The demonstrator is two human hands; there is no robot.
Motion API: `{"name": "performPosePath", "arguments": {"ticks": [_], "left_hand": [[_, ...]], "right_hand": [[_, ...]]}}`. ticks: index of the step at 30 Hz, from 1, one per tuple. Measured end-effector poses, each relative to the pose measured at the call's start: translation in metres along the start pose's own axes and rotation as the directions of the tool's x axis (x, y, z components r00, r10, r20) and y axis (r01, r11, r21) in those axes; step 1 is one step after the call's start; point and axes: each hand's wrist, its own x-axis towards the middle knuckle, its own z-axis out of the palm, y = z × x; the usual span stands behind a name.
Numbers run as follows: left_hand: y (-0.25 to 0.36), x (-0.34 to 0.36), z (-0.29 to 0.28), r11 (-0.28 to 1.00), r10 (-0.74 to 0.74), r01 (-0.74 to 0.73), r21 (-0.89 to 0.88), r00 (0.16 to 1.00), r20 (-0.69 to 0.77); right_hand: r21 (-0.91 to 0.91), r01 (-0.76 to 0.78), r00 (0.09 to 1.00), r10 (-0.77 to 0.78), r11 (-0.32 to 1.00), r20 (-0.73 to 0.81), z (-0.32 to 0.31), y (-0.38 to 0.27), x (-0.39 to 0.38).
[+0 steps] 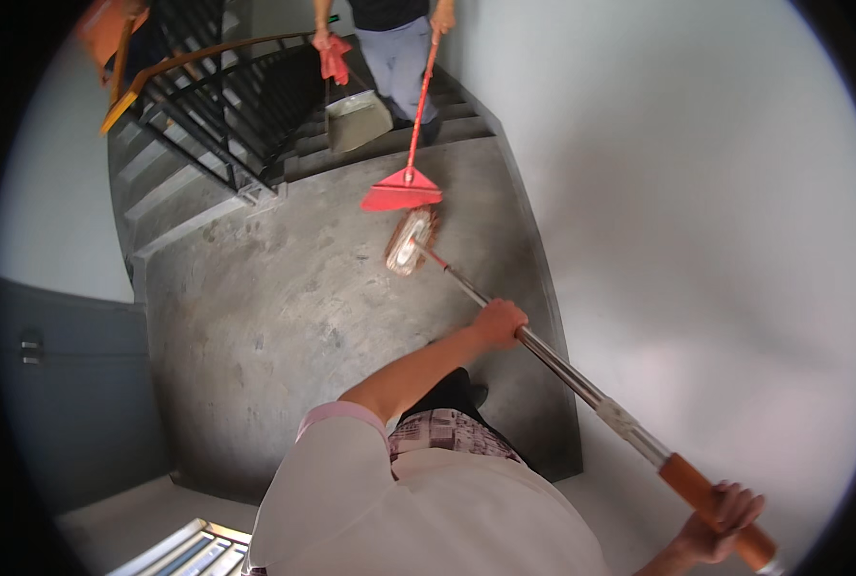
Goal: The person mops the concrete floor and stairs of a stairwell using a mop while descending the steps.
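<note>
A flat mop with a long silver pole slants across the landing, its brown-and-white head (413,242) resting on the concrete floor. My left hand (501,323) is closed around the middle of the metal pole (572,376). Low on the right, my right hand (727,520) grips the orange-brown handle (689,485) at the pole's upper end. Just beyond the mop head, the red broom (401,190) stands close to it, possibly touching. Another person (394,58) on the stairs holds that broom, along with a grey dustpan (359,122) and a red cloth (335,60).
Stairs lead off behind the landing (255,317), beside a black railing (217,134) with a yellow-brown handrail. A white wall (697,192) bounds the right side. At the left is a grey door (72,384); slatted light-coloured bars (183,552) show at bottom left.
</note>
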Motion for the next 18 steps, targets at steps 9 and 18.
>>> {"name": "performPosePath", "arguments": {"ticks": [9, 18], "left_hand": [[-0.028, -0.122, -0.06, 0.905, -0.415, 0.42, -0.072, 0.832, -0.368], [-0.168, -0.232, -0.08, 0.811, -0.578, 0.584, -0.019, 0.797, -0.175]], "right_hand": [[0.421, -0.211, 0.929, 0.047, 0.882, 0.367, 0.135, 0.1, 0.123], [0.107, -0.597, 0.389, 0.17, 0.795, 0.906, 0.318, 0.217, 0.157]]}}
